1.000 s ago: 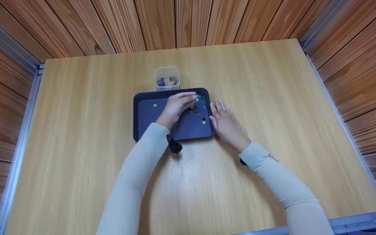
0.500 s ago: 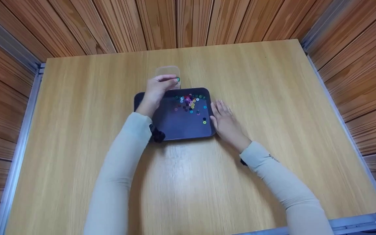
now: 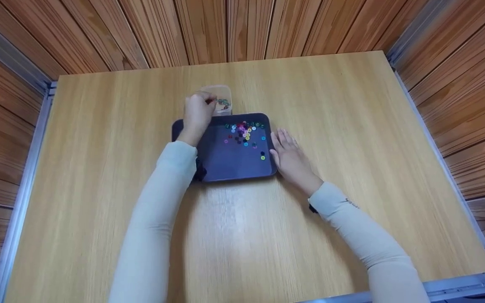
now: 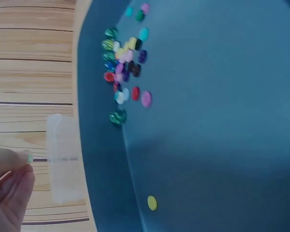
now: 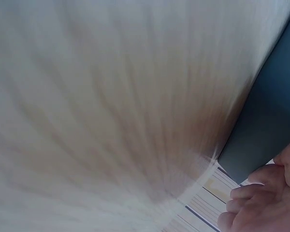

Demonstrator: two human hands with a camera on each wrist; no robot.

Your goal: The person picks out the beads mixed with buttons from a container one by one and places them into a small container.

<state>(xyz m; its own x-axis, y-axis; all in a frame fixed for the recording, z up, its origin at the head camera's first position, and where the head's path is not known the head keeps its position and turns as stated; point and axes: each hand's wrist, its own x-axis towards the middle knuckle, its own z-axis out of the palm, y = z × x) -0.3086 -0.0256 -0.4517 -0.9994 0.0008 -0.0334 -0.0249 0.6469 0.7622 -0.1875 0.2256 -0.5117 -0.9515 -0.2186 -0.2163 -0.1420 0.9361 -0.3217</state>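
Note:
A dark blue tray [image 3: 225,168] lies mid-table with several small coloured beads [image 3: 242,130] clustered near its far edge. Just beyond it stands a small clear container [image 3: 224,97] with beads inside. My left hand [image 3: 210,101] hovers over the container's rim, and in the left wrist view my left hand [image 4: 25,163] pinches a small green bead [image 4: 29,157] beside the container [image 4: 65,159]. A lone yellow bead [image 4: 152,203] sits apart from the bead pile [image 4: 123,63]. My right hand [image 3: 286,147] rests flat and open against the tray's right edge [image 5: 266,135].
The wooden table [image 3: 352,126] is bordered by metal rails and wood-panelled walls on three sides. A single yellow-green bead [image 3: 262,158] lies near the tray's right side.
My left hand has left the bead pile in the tray and moved up and left to the clear container, carrying a green bead. The right hand has stayed put.

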